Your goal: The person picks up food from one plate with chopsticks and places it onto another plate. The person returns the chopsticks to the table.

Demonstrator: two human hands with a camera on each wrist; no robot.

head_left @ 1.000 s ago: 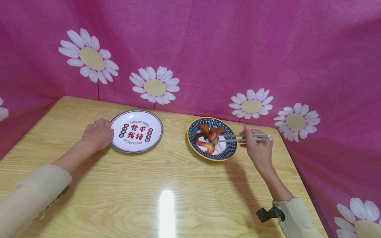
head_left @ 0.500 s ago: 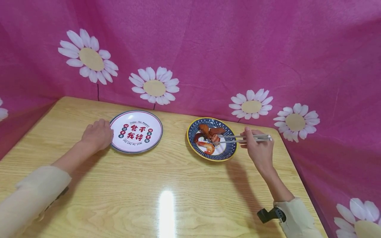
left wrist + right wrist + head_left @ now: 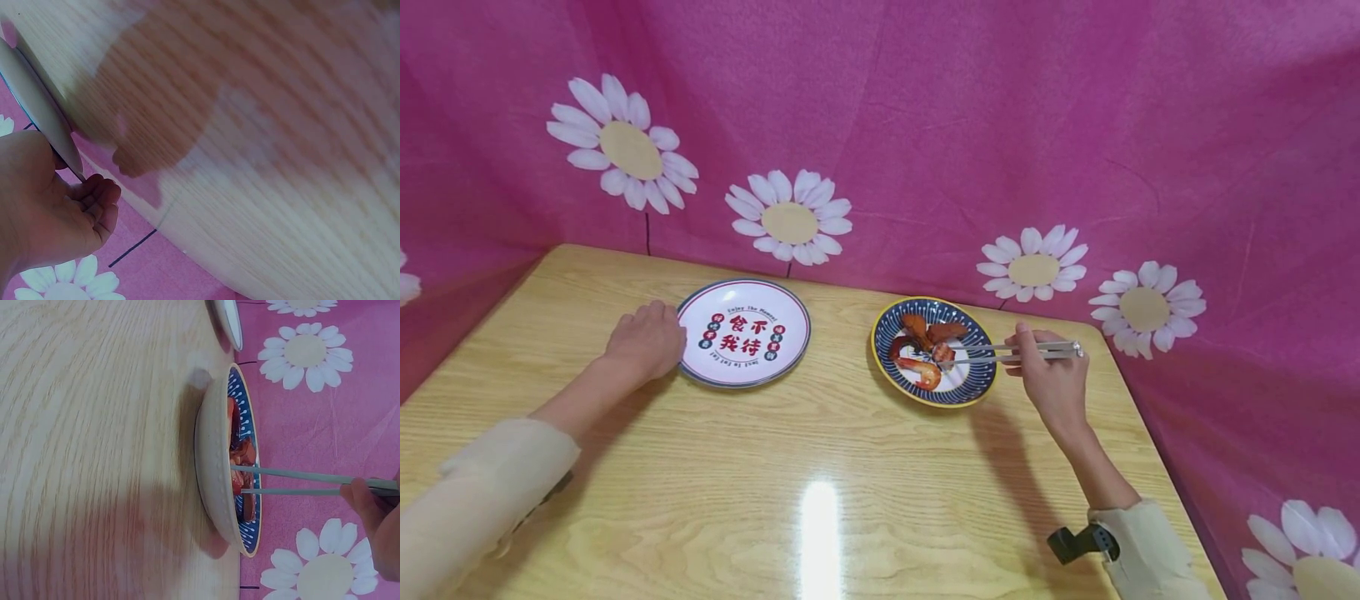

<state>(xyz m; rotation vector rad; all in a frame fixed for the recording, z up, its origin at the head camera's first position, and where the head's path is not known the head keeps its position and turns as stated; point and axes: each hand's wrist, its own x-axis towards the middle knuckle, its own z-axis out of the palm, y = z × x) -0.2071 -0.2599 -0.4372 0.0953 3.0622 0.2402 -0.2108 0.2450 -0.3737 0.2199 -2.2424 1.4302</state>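
Note:
My left hand (image 3: 647, 340) is at the left rim of a white plate (image 3: 748, 300) with red and blue printed characters. In the left wrist view the fingers (image 3: 103, 194) are curled and pinch the plate's edge (image 3: 47, 109). My right hand (image 3: 1051, 375) holds a pair of metal chopsticks (image 3: 294, 475). Their tips reach into a shallow blue-patterned dish (image 3: 981, 385) with a yellow rim and lie at a small reddish-brown piece of food (image 3: 942, 353). Whether they grip it is not clear. A shrimp (image 3: 925, 374) and other brown pieces (image 3: 913, 327) lie around it.
Both dishes stand near the far side of a wooden table (image 3: 760, 467), with a stretch of tabletop between them. Behind and to the right hangs a pink cloth (image 3: 917, 150) with white daisies. A bright reflection (image 3: 821, 533) shows on the near tabletop.
The chopstick tips have shifted slightly toward the near side of the dish, and the small food piece has moved a little with them. My left hand and the plate have stayed put.

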